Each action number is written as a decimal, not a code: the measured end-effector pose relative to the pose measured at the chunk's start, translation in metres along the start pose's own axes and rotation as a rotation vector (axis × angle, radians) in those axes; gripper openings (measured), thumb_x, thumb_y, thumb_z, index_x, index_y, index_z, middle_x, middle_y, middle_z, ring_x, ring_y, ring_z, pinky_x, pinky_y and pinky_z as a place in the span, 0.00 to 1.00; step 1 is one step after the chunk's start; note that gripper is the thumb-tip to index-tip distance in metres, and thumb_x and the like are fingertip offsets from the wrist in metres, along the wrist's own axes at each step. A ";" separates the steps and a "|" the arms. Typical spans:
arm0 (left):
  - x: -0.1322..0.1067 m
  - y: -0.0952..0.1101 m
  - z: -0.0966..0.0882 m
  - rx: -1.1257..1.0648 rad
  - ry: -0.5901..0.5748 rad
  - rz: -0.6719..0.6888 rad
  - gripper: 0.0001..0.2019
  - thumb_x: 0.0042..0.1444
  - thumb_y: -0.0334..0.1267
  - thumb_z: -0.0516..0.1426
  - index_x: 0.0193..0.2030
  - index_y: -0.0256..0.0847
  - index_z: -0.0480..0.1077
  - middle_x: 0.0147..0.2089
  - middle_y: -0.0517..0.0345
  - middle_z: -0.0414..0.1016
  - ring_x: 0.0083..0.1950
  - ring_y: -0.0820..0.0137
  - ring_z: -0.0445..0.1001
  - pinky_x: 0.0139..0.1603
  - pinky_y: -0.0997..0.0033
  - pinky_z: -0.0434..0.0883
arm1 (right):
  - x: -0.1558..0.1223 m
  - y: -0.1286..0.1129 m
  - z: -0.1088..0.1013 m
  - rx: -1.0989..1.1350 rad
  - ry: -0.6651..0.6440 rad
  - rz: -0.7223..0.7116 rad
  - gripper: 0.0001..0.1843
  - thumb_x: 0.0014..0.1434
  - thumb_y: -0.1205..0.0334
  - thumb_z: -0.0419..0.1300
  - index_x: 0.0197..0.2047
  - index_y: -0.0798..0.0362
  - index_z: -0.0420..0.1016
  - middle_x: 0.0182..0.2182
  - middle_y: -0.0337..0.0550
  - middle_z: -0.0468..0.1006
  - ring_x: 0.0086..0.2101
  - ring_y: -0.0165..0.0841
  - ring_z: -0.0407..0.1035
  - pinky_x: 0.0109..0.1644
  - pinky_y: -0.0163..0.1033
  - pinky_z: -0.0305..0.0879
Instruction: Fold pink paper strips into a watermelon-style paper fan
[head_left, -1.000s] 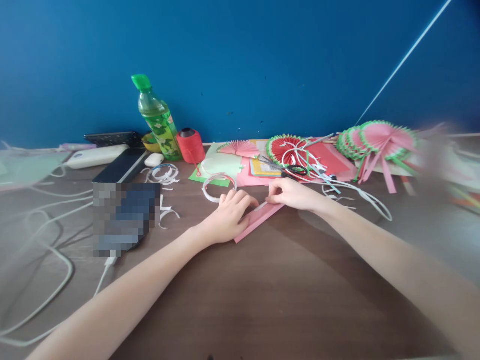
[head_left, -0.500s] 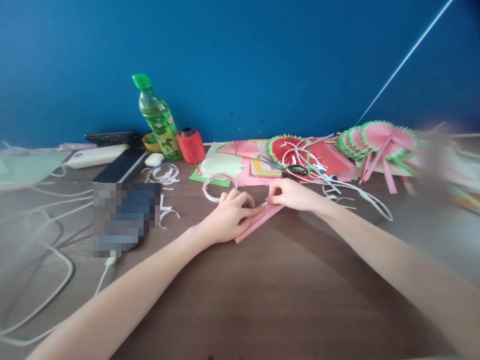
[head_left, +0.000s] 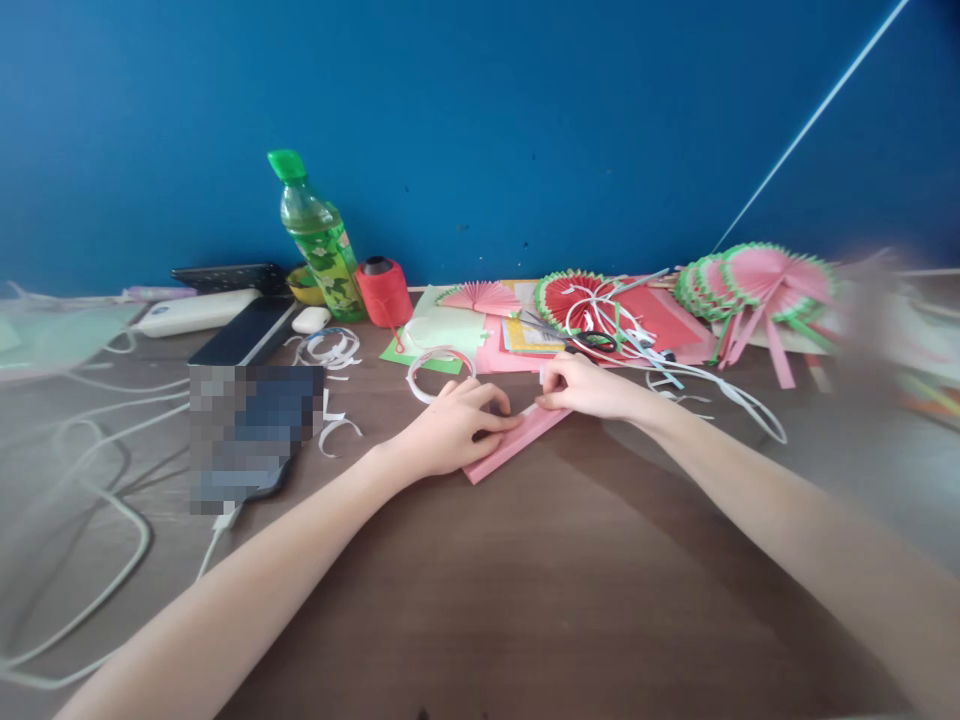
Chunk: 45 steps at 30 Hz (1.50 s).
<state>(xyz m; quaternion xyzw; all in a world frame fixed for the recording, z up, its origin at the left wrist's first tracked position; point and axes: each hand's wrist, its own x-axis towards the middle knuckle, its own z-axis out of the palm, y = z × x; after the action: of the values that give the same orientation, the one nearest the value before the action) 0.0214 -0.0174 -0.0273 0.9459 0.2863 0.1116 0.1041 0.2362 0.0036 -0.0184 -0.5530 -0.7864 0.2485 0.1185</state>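
A narrow, folded pink paper strip [head_left: 491, 462] lies slanted on the table in front of me. My left hand [head_left: 454, 425] presses on its nearer left part, thumb and fingers against the paper. At the far right end, my right hand [head_left: 581, 385] is closed in a pinch. A thin whitish tape strip [head_left: 529, 411] runs along the paper's upper edge toward those fingertips, which hide its end. Just beyond my left hand lies a white tape roll [head_left: 411, 378].
Behind are a green-capped bottle [head_left: 319, 230], a red thread spool [head_left: 384, 292], scissors [head_left: 592, 342] and coloured paper sheets [head_left: 450, 320]. Pleated paper fans [head_left: 776, 280] stand at right. At left lie a blurred-out phone [head_left: 259, 435], white cables [head_left: 142, 530] and tape scraps [head_left: 339, 435].
My left hand has shifted slightly up and left along the pink paper, showing more of its near end. The right hand keeps its pinch at the far end.
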 end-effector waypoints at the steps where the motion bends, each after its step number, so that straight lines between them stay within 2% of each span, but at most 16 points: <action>1: 0.000 -0.001 -0.001 -0.003 0.003 0.009 0.15 0.59 0.36 0.49 0.48 0.50 0.73 0.46 0.56 0.70 0.46 0.68 0.64 0.49 0.63 0.58 | 0.000 0.001 0.000 0.026 -0.008 0.005 0.11 0.45 0.64 0.58 0.16 0.52 0.62 0.20 0.39 0.68 0.26 0.32 0.63 0.31 0.37 0.56; 9: 0.001 -0.002 -0.006 0.013 -0.018 0.052 0.14 0.60 0.38 0.48 0.43 0.47 0.76 0.47 0.57 0.73 0.44 0.68 0.66 0.48 0.65 0.61 | -0.002 0.003 -0.004 0.142 0.012 0.065 0.08 0.43 0.70 0.56 0.19 0.52 0.60 0.22 0.36 0.67 0.25 0.28 0.63 0.30 0.34 0.56; 13: 0.002 -0.005 -0.010 -0.105 -0.020 0.029 0.11 0.58 0.36 0.51 0.38 0.44 0.76 0.45 0.57 0.74 0.44 0.68 0.68 0.48 0.66 0.63 | -0.003 0.004 -0.004 0.141 0.013 0.085 0.08 0.44 0.70 0.57 0.20 0.52 0.60 0.22 0.36 0.68 0.25 0.28 0.63 0.30 0.34 0.57; 16: 0.003 -0.010 -0.018 -0.238 0.036 -0.049 0.10 0.56 0.34 0.51 0.33 0.41 0.74 0.40 0.57 0.75 0.41 0.70 0.70 0.47 0.69 0.65 | -0.002 0.004 -0.003 0.124 0.023 0.089 0.07 0.44 0.69 0.58 0.22 0.53 0.61 0.23 0.36 0.69 0.26 0.28 0.64 0.30 0.34 0.57; 19: 0.000 -0.017 -0.030 -0.169 0.160 -0.255 0.06 0.52 0.35 0.52 0.35 0.39 0.68 0.38 0.55 0.72 0.41 0.68 0.69 0.44 0.67 0.65 | -0.004 -0.001 -0.003 0.099 0.044 0.080 0.06 0.45 0.69 0.58 0.23 0.53 0.63 0.24 0.36 0.71 0.26 0.29 0.65 0.29 0.34 0.57; 21: -0.003 -0.022 -0.037 -0.090 0.068 -0.372 0.10 0.47 0.37 0.56 0.37 0.39 0.65 0.40 0.54 0.70 0.41 0.65 0.68 0.41 0.66 0.64 | -0.005 -0.005 -0.002 0.090 0.050 0.071 0.05 0.46 0.68 0.58 0.23 0.53 0.64 0.23 0.37 0.72 0.26 0.30 0.66 0.29 0.34 0.57; 24: -0.008 -0.027 -0.043 -0.059 -0.141 -0.425 0.10 0.44 0.37 0.57 0.35 0.39 0.64 0.40 0.54 0.69 0.40 0.64 0.67 0.37 0.68 0.62 | -0.007 -0.012 0.001 0.112 0.079 0.047 0.04 0.48 0.66 0.58 0.24 0.53 0.66 0.25 0.38 0.74 0.28 0.31 0.68 0.31 0.36 0.59; 28: -0.009 -0.025 -0.049 -0.104 -0.192 -0.423 0.04 0.51 0.36 0.50 0.33 0.39 0.64 0.37 0.54 0.72 0.33 0.68 0.68 0.33 0.70 0.60 | -0.007 -0.018 0.005 0.210 0.233 -0.063 0.00 0.50 0.66 0.58 0.29 0.53 0.69 0.33 0.42 0.76 0.36 0.34 0.69 0.41 0.40 0.63; 30: -0.008 -0.020 -0.052 -0.201 -0.172 -0.428 0.06 0.53 0.39 0.50 0.34 0.40 0.63 0.37 0.55 0.74 0.34 0.68 0.70 0.33 0.71 0.61 | -0.009 -0.023 0.007 0.285 0.299 -0.125 0.02 0.52 0.66 0.57 0.31 0.54 0.70 0.33 0.42 0.76 0.36 0.33 0.69 0.43 0.41 0.64; 34: -0.003 -0.007 -0.056 -0.585 -0.096 -0.470 0.10 0.55 0.42 0.51 0.42 0.41 0.62 0.36 0.58 0.78 0.37 0.69 0.74 0.37 0.71 0.64 | -0.016 -0.037 0.009 0.471 0.337 -0.301 0.07 0.54 0.67 0.56 0.38 0.54 0.71 0.37 0.44 0.76 0.38 0.33 0.71 0.44 0.41 0.67; 39: 0.004 0.004 -0.047 -1.013 0.035 -0.443 0.18 0.52 0.40 0.56 0.48 0.37 0.61 0.40 0.48 0.78 0.40 0.65 0.76 0.36 0.69 0.65 | -0.021 -0.046 0.013 0.588 0.365 -0.439 0.14 0.54 0.71 0.55 0.45 0.51 0.70 0.46 0.45 0.72 0.47 0.34 0.69 0.53 0.43 0.66; 42: 0.007 0.009 -0.041 -1.125 0.080 -0.453 0.20 0.51 0.36 0.58 0.50 0.36 0.60 0.43 0.46 0.77 0.42 0.64 0.75 0.37 0.69 0.66 | -0.022 -0.045 0.014 0.571 0.398 -0.451 0.15 0.54 0.72 0.55 0.45 0.51 0.71 0.47 0.45 0.72 0.49 0.35 0.67 0.55 0.45 0.65; 45: 0.007 0.013 -0.039 -1.133 0.096 -0.475 0.15 0.50 0.34 0.59 0.45 0.35 0.63 0.40 0.49 0.77 0.42 0.65 0.75 0.38 0.69 0.66 | -0.022 -0.045 0.015 0.524 0.411 -0.464 0.16 0.54 0.72 0.55 0.45 0.50 0.72 0.48 0.45 0.72 0.50 0.35 0.66 0.54 0.45 0.65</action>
<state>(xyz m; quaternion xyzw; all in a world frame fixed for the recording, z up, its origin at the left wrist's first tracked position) 0.0239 -0.0190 0.0142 0.6479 0.3899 0.2626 0.5994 0.2008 -0.0328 -0.0053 -0.3500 -0.7604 0.2915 0.4630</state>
